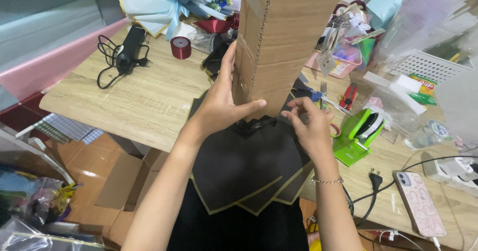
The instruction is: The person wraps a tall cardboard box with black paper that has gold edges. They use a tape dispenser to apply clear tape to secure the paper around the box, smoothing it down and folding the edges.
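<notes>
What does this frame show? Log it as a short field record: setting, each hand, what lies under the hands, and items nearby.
setting: wooden table crowded with gift-wrapping supplies
left hand: left hand grips the side of a tall cardboard cone, thumb across its lower edge
right hand: right hand pinches the cone's bottom tip; a bracelet on the wrist
under hands: black wrapping sheets with gold edges, overhanging the table edge
nearby right: green tape dispenser, phone, red-handled tool
nearby left: dark red ribbon roll, black corded tool, blue bouquet
</notes>
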